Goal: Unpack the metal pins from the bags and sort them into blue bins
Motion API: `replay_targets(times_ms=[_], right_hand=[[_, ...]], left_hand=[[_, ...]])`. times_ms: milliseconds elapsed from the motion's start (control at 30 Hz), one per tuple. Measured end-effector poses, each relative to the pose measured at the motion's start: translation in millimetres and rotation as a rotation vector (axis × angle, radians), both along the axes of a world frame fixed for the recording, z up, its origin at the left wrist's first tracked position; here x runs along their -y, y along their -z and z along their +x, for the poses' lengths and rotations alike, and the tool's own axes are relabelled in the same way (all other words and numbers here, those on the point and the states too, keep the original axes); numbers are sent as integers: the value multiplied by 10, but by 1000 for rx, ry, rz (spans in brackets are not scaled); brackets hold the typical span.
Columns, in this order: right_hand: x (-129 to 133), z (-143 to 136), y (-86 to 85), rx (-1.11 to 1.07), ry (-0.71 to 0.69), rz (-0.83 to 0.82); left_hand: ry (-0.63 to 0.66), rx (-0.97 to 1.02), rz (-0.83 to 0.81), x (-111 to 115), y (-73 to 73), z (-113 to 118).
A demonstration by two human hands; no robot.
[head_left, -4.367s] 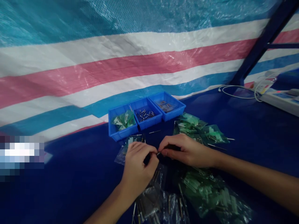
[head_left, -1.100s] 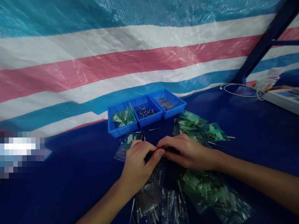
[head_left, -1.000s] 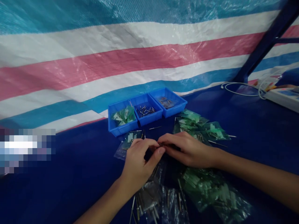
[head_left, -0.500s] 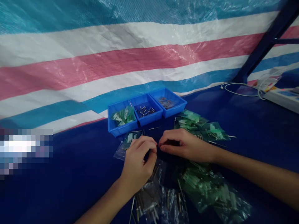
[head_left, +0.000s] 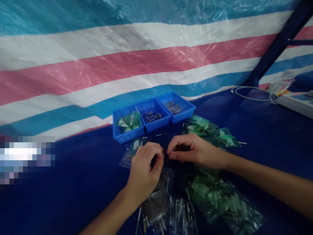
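Note:
My left hand (head_left: 146,166) is closed, thumb and fingers pinched at the middle of the dark blue table (head_left: 80,182). My right hand (head_left: 192,150) faces it a short gap away, also pinching; something small and pale shows at its fingertips, too small to name. What the left fingers hold, if anything, is hidden. Beside the left hand lies a small clear and green bag (head_left: 137,145). Below the hands are clear bags of thin metal rods (head_left: 157,205). Green bags with pale strips (head_left: 220,195) lie under the right forearm.
Three blue bins stand behind the hands: the left bin (head_left: 127,135) has green bags, the middle bin (head_left: 156,122) loose metal pins, the right bin (head_left: 183,112) a clear bag. More green bags (head_left: 200,124) lie right of them. A white cable (head_left: 254,98) and power strip (head_left: 297,102) are far right.
My right hand has shifted slightly and its fingers have parted a little from the left hand's fingertips. A pale bit now shows in its pinch. The left hand is nearly still.

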State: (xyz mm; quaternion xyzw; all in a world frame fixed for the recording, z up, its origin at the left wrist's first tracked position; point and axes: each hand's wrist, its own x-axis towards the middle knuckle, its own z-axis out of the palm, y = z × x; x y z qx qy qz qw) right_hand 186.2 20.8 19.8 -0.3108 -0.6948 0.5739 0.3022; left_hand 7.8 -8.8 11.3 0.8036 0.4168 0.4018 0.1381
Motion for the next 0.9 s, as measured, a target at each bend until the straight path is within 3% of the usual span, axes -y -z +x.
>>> replay_targets(times_ms=[233, 600, 900], right_hand=[[-45, 31, 28, -122, 126, -37], [-23, 20, 5, -142, 97, -79], [-38, 32, 14, -207, 60, -222]], left_hand=[[-78, -21, -56, 14, 21, 1], [-67, -26, -66, 2, 29, 4], [-42, -27, -49, 14, 16, 0]])
